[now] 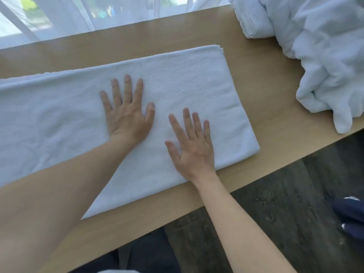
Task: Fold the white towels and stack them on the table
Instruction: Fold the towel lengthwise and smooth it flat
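A white towel (pixel 206 81), folded into a long band, lies flat across the wooden table (pixel 275 107) and runs off the left edge of the view. My left hand (pixel 127 113) presses flat on its middle, fingers straight and spread. My right hand (pixel 192 143) lies flat on the towel just to the right and nearer to me, fingers straight too. Neither hand holds anything. A heap of crumpled white towels (pixel 327 62) sits at the table's right end, with a rolled or folded towel (pixel 254 18) at its far left side.
The table's near edge runs diagonally from lower left to right; dark wooden floor (pixel 275 223) lies below it. White curtains and a window (pixel 98 14) stand behind the far edge. A dark blue shape (pixel 352 213) shows at the lower right.
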Demonstrator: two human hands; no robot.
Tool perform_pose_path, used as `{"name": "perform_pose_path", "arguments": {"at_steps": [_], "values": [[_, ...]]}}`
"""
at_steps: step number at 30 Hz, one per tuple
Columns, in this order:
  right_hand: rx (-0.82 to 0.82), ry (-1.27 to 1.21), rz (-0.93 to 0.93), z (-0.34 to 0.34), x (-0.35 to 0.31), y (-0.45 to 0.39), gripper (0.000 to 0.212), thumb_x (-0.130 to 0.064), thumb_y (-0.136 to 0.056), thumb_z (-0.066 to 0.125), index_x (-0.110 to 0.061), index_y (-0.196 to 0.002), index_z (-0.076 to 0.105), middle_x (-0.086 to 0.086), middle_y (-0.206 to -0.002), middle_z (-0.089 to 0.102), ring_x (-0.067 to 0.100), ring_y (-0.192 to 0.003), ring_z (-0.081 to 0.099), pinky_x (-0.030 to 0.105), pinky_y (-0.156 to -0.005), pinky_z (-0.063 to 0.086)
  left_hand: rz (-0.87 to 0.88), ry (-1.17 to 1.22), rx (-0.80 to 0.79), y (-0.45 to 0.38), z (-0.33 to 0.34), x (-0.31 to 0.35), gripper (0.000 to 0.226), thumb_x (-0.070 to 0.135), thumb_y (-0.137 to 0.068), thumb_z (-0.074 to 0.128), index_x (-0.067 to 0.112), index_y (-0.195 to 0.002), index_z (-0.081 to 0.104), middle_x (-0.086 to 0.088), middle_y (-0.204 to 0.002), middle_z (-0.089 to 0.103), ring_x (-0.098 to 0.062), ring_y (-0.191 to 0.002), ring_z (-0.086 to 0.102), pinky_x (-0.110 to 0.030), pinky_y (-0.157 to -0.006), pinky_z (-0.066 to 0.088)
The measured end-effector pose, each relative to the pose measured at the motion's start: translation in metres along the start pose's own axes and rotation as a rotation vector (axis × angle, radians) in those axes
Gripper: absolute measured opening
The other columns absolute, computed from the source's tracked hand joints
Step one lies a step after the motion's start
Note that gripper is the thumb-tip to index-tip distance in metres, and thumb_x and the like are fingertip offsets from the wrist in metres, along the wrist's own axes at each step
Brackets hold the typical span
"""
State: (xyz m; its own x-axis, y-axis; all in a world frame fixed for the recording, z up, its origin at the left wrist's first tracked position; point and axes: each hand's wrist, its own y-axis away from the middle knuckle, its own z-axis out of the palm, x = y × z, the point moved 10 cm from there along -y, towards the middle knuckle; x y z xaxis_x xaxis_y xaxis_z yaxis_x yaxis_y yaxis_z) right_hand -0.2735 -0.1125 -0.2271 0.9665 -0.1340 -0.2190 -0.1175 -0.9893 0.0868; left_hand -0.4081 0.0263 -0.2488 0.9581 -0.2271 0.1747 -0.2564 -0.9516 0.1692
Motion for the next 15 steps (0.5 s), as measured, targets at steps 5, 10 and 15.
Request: {"name": "perform_pose_path", "arguments": {"at_steps": [5, 10, 15], "values": [[-0.057, 0.082, 0.325, -0.001, 0.126, 0.008, 0.065, -0.061, -0.101, 0.01, -0.036, -0.16, 0.0, 0.002, -0.17, -0.002, 0.022, -0.156, -0.003, 0.05, -0.125, 0.001, 0.092, -0.005, -0.032, 0.021, 0.001, -0.002, 0.07, 0.056, -0.099, 0.02, 0.028, -0.161, 0.003, -0.001, -0.169, -0.004, -0.026, -0.155, -0.009, -0.052, -0.123, -0.007], [0.015, 0.03, 0.544, -0.019, 0.121, 0.013, 0.076, -0.062, -0.098, 0.003, -0.019, -0.162, -0.001, 0.007, -0.169, -0.003, 0.025, -0.155, -0.006, 0.052, -0.124, -0.003, 0.17, 0.008, -0.051, 0.077, 0.008, -0.011, 0.074, 0.057, -0.096, 0.017, 0.025, -0.161, 0.003, -0.003, -0.169, -0.002, -0.027, -0.155, -0.006, -0.046, -0.124, -0.005], [-0.057, -0.054, 0.074, 0.029, -0.067, 0.013, 0.063, -0.051, -0.104, 0.018, -0.026, -0.162, 0.009, 0.005, -0.169, 0.0, 0.025, -0.156, -0.003, 0.05, -0.125, -0.001, 0.233, -0.001, -0.067, 0.11, 0.018, -0.026, 0.069, 0.051, -0.099, 0.016, 0.023, -0.16, 0.002, 0.0, -0.169, -0.001, -0.021, -0.155, -0.006, -0.044, -0.125, -0.004]]}}
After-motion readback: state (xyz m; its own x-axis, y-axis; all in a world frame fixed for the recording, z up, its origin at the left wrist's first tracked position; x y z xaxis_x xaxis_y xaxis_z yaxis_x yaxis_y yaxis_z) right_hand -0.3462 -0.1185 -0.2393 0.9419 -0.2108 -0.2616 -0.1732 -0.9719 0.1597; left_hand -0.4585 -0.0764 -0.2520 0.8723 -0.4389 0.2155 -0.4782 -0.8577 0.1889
